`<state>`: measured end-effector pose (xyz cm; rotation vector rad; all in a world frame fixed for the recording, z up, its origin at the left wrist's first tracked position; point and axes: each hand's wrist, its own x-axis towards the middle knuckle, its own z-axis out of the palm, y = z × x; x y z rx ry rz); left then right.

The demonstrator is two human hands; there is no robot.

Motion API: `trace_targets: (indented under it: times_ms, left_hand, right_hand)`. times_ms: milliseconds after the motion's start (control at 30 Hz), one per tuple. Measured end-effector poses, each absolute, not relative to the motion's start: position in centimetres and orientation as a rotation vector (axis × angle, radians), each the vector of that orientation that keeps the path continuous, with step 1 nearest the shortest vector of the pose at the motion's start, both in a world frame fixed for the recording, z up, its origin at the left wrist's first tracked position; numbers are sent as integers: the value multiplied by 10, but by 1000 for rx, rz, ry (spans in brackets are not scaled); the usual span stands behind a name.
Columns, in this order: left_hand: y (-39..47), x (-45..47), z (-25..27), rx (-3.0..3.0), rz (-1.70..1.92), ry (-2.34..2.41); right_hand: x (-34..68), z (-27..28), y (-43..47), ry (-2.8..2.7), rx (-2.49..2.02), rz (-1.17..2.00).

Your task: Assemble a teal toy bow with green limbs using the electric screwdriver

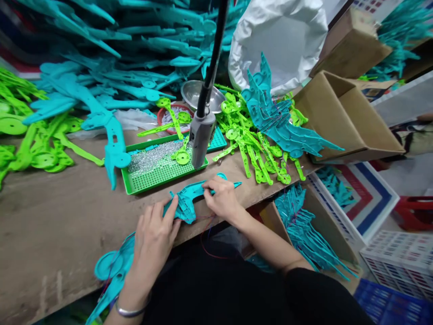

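Two hands hold a blue plastic part near the table's front edge

The blue plastic part (pixel 186 205) lies at the centre of the frame, over the table (pixel 67 203) close to its front edge. The left hand (pixel 155 228), nearly closed, has the part's left end between thumb and fingers. The right hand (pixel 221 196), fingers curled in, pinches its narrow right end, the pointed tip sticking out beyond. A thin wire (pixel 203 241) loops below, past the edge.

Just above the part, the rim of a green tray (pixel 162 183) limits room toward the top; a grey hanging tool (pixel 200 142) comes down over the tray's right end. Light green parts (pixel 252 149) crowd the upper right. Brown tabletop stretches away to the left of the left hand, and another blue piece (pixel 115 266) overhangs the edge at lower left.
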<state>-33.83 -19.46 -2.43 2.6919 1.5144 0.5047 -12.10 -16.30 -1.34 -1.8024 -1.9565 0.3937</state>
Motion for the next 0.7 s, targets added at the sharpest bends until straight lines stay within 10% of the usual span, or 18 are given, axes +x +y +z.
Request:
trace_targets:
  times_ms: [367,700]
  left_hand:
    - [-185,-345,-36,2776,619,1426]
    - [-181,-350,-41,2808,630,1367]
  right_hand:
    - [-118,-22,-170,-2020,-1602,206]
    - [-53,-8,8,-2021,-1924,177]
